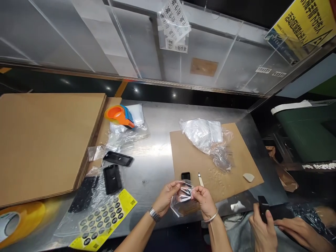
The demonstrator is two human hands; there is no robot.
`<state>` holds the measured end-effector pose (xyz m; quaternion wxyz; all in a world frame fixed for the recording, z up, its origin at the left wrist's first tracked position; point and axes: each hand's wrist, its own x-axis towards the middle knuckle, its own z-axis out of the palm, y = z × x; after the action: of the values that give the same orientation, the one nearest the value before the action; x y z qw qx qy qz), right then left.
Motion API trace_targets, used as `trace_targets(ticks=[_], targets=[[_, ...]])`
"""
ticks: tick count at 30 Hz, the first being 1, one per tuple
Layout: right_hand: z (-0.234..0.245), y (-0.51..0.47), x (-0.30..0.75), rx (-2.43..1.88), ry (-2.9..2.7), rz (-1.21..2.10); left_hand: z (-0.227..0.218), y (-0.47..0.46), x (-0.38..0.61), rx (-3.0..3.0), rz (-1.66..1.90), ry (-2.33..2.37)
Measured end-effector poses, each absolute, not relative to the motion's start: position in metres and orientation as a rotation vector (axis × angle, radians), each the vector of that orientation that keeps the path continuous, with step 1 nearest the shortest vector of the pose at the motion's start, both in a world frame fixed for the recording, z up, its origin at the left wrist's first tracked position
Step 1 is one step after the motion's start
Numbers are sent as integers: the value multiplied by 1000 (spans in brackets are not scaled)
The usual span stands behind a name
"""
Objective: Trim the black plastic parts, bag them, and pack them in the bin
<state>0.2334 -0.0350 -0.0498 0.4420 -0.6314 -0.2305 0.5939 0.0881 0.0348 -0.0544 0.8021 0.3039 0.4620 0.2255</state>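
My left hand and my right hand both pinch a small clear plastic bag at the near edge of the steel table, the hands a little apart with the bag stretched between them. Just beyond the bag lie a small black square part and a small craft knife on a brown cardboard sheet. My left wrist wears a metal watch, my right a thin bangle.
A stack of large cardboard sheets fills the left. Two black trays, a yellow sticker sheet, tape rolls, an orange tape dispenser and crumpled clear bags lie around. Another person's hands hold a black part at lower right.
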Motion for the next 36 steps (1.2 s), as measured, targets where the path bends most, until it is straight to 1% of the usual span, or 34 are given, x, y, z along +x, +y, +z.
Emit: trace_targets(ticks=[3,4,7,9,13,16,18,20,23,25,28,30,33,36], targets=[[-46,-36,220,-1662,-674,1298,-55,28,84,994,734,1311],[-43,-37,215,-1699,-734,1236,-55,24,83,1090,751,1335],[-32,-38,202,-1812,-956,1037,-52,14,83,1144,508,1067],[-26,-39,199,-1873,-1078,945,-53,8,82,1088,429,1020],[-23,-40,204,-2002,-1183,824,-62,7,73,1127,454,1211],[-25,-40,207,-2079,-1206,644,-66,6,67,1445,455,1356],[-25,-40,203,-2057,-1315,585,-66,4,66,1736,585,1392],[-26,-40,198,-1992,-1455,578,-66,2,68,1998,720,1311],[-34,-41,194,-1928,-1562,600,-72,7,67,2204,687,1168],[-45,-43,196,-2046,-1488,585,-78,16,62,2202,686,1239],[-70,-48,201,-2311,-1296,558,-88,33,53,2088,728,1496],[-87,-52,202,-2409,-1237,586,-94,43,52,2014,712,1629],[-105,-61,202,-2482,-1199,666,-102,50,58,1982,637,1685],[-112,-72,207,-2438,-1193,744,-109,51,67,1995,536,1687]])
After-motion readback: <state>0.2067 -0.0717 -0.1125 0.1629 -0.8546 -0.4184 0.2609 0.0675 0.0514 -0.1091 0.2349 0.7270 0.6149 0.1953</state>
